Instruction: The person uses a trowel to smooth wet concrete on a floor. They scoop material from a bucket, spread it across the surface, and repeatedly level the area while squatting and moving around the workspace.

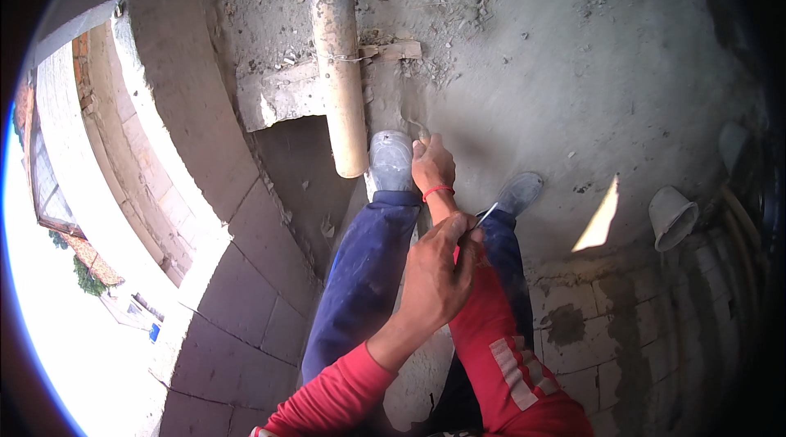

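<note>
My right hand reaches low between my feet, with a red band at its wrist. Its fingers are closed round the handle of a small hand tool with a thin, bent metal neck, like a trowel's; any blade is hard to make out against the grey floor. Nearer to me, my left hand is closed in a pinch over my right forearm, close to the red sleeve's end. A slim, bright-edged strip sticks out from its fingertips; its kind cannot be told.
A cream pipe hangs ahead, wired to a short wood piece, over a dark floor opening. Left is a block wall with a bright window gap. Rubble lies at the back. A white bucket lies tipped at right.
</note>
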Demonstrator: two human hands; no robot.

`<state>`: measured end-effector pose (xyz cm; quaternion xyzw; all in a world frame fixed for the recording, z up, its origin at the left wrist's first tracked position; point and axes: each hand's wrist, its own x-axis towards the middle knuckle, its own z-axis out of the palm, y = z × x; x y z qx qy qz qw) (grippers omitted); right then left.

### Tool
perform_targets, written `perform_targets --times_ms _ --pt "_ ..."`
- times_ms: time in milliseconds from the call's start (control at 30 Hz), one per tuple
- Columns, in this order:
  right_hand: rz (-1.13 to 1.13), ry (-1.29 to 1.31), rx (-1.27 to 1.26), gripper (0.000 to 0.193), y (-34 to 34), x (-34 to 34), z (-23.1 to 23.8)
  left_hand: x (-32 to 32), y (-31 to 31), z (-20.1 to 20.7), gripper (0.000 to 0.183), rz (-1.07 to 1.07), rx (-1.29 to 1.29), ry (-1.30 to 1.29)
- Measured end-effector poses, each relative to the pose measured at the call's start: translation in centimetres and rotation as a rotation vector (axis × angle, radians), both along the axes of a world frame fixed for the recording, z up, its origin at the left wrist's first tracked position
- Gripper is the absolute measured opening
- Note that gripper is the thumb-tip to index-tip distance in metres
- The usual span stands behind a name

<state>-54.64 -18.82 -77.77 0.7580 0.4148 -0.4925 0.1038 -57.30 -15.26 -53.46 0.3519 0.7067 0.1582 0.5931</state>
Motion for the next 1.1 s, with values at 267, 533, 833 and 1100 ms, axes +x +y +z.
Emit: perform_targets --times_ms 267,533,833,1100 --pt "-0.099 -0.029 0.118 0.033 -0.3 2.8 2.0 0.5 -0.6 -0.2 0.008 0.003 -0.027 0.050" --pt "0.119 0.028 -0.048 0.037 -1.6 4.6 3.7 0.7 -0.2 -0.2 0.008 0.044 0.025 0.029" --pt "-0.240 0.086 0.131 0.039 -1.0 2.3 0.8 0.6 -0.5 -0.3 0.007 0.040 -0.027 0.030" --pt "-0.206 0.207 0.059 0.039 -2.9 2.3 -2.3 1.1 0.3 -0.1 0.008 0.018 -0.001 0.016"
